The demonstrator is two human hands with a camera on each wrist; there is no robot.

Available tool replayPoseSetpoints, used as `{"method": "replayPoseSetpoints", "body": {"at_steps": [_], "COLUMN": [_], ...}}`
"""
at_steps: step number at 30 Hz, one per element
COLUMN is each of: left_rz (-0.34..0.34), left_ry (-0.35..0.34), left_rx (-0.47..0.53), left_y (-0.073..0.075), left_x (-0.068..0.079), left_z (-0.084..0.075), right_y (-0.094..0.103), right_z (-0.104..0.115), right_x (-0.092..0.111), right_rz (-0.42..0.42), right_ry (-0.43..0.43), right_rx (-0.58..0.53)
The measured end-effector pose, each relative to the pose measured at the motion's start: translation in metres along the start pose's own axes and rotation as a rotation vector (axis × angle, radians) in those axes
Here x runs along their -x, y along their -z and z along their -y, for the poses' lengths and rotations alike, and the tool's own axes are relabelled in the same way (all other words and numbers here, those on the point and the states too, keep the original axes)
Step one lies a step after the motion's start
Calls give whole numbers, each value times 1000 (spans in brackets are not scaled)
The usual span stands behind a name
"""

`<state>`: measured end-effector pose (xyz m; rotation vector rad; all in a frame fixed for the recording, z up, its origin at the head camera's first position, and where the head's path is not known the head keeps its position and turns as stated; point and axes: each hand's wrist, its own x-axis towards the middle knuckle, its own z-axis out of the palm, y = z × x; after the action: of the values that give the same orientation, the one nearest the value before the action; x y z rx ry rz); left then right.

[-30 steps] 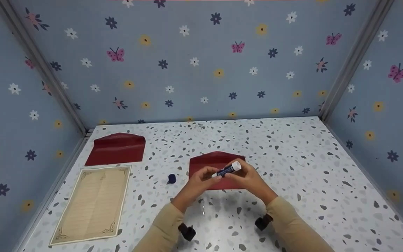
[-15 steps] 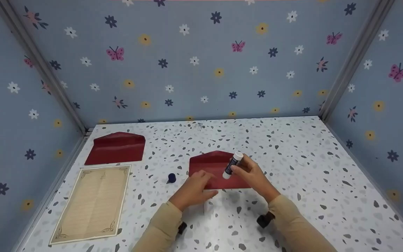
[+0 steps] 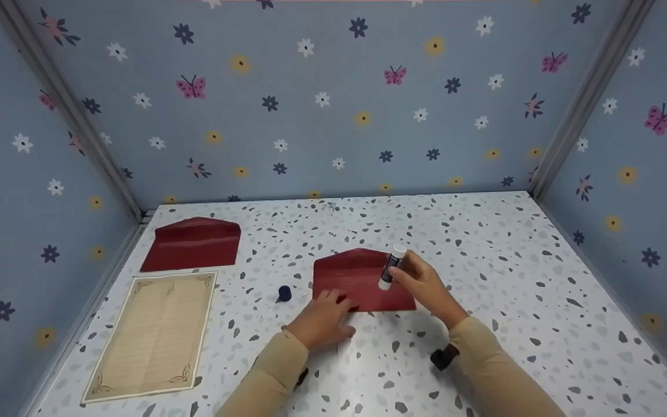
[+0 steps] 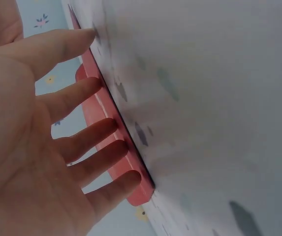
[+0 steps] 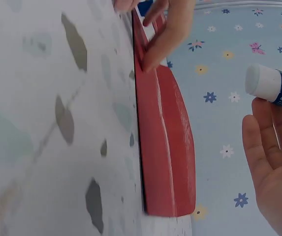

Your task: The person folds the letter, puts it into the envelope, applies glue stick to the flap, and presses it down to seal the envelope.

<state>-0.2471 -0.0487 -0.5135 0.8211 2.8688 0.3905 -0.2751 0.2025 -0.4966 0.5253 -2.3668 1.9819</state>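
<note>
A dark red envelope point(image 3: 362, 278) lies with its flap unfolded on the speckled table in front of me. My left hand point(image 3: 322, 321) rests at its lower left, and in the left wrist view the fingertips point(image 4: 133, 177) touch the envelope, slightly spread. Above the envelope's right side, my right hand point(image 3: 429, 289) pinches a white and navy glue stick point(image 3: 393, 266) between thumb and fingers. The stick is tilted, its lower end hanging over the red paper. The glue stick point(image 5: 264, 83) also shows in the right wrist view, apart from the envelope.
A small dark blue cap point(image 3: 285, 293) sits left of the envelope. Farther left lies a beige letter sheet point(image 3: 151, 336) with ornate corners, below a second red envelope point(image 3: 194, 246). Flower-patterned walls point(image 3: 333, 127) stand behind and at both sides.
My left hand has let go of the glue stick and come down onto the envelope's lower left. My right hand has turned the stick more upright and shifted slightly right.
</note>
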Motion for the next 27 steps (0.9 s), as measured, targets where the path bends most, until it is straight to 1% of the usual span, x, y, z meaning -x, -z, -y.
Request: {"method": "replayPoseSetpoints", "body": {"at_steps": [2, 5, 7, 11, 17, 22, 27], "left_rz": [11, 21, 32, 39, 42, 55, 62], "left_ry": [-2, -2, 3, 8, 17, 13, 3], "left_rx": [9, 21, 27, 39, 49, 54, 52], "left_y": [0, 1, 1, 2, 1, 1, 1], "left_x": [0, -1, -2, -2, -3, -4, -4], "left_z": [1, 1, 2, 3, 5, 6, 7], "right_y": [5, 13, 19, 31, 44, 47, 47], "right_z": [-1, -2, -4, -9, -22, -30, -35], "right_x": [-3, -8, -13, -20, -24, -26, -28], "right_rz": [-14, -19, -14, 4, 12, 16, 12], "right_ry": [8, 30, 39, 27, -26, -34, -54], "right_rx": [72, 229, 314, 418, 501, 502, 501]}}
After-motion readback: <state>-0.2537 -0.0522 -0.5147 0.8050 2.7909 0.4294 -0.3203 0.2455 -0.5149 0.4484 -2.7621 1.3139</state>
